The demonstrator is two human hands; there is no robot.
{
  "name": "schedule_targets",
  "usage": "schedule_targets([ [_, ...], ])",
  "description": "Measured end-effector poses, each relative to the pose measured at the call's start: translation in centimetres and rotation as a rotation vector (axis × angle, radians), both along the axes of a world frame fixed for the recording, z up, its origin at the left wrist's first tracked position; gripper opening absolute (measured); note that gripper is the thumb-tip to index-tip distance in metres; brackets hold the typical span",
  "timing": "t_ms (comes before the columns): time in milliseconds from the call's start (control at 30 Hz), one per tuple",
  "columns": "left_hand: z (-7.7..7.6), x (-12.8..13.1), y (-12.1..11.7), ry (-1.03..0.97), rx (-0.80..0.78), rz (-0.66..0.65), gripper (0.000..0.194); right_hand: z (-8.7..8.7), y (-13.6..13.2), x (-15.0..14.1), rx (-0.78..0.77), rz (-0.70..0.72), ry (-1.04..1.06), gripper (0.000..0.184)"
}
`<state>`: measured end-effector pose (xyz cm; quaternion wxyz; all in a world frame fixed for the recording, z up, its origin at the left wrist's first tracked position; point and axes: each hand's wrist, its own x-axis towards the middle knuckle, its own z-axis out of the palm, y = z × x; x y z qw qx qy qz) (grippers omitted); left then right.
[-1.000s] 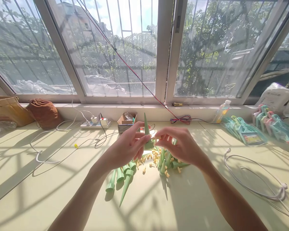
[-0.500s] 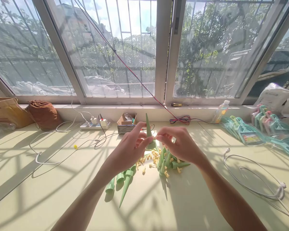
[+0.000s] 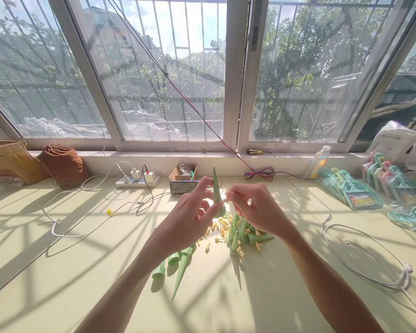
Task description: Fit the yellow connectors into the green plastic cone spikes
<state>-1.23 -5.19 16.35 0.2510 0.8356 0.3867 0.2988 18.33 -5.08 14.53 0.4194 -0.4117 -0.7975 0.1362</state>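
Note:
My left hand [image 3: 190,217] is closed on a green plastic cone [image 3: 216,187], its tip pointing up. Against the cone's side, the pinched fingers of my right hand [image 3: 254,203] hold a small yellow plug-like piece [image 3: 226,200], mostly covered by the fingertips. Below both hands lies a scatter of small yellow pieces [image 3: 222,226]. More green cones [image 3: 241,229] are bunched under my right hand, some standing and some lying. Several green cones [image 3: 183,270] lie on their sides beneath my left forearm.
Along the sill sit a brown drawstring bag [image 3: 64,165], a power strip [image 3: 135,181], a small open box [image 3: 182,185] and a bottle [image 3: 319,162]. Teal hangers [image 3: 357,189] lie at right, near a coiled white cable [image 3: 360,273]. Window panes rise behind the table [image 3: 100,282].
The green cone has shifted slightly right and stands a little more upright. My right fingertips stay beside it, with the yellow piece now showing more between them and the cone.

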Motion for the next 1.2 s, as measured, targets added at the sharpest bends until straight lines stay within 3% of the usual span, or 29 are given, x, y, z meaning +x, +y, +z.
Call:
schedule_targets([
  [233, -0.5, -0.3, 0.3, 0.128, 0.219, -0.019, 0.009, -0.3, 0.2, 0.0, 0.01, -0.02, -0.031, 0.04],
  [333, -0.5, -0.2, 0.4, 0.114, 0.236, -0.01, 0.007, -0.3, 0.3, -0.1, -0.008, -0.017, -0.022, 0.041],
  [467, -0.2, -0.2, 0.8, -0.006, 0.072, -0.028, 0.014, -0.2, 0.4, -0.2, -0.03, -0.005, 0.022, 0.036],
  [633, 0.2, -0.9, 1.7, -0.209, -0.194, -0.14, 0.023, -0.3, 0.3, -0.1, 0.037, 0.035, 0.083, 0.013],
  [700, 0.5, -1.1, 1.8, -0.252, -0.253, -0.177, 0.024, -0.4, 0.3, 0.0, 0.084, 0.055, 0.078, 0.016],
  [933, 0.8, -1.3, 1.9, -0.292, -0.331, -0.224, 0.03, -0.5, 0.2, 0.3, 0.232, 0.119, -0.046, 0.016],
  [1200, 0.5, -1.1, 2.0, -0.287, -0.35, -0.216, 0.031, -0.6, 0.3, 0.4, 0.256, 0.111, -0.11, 0.013],
])
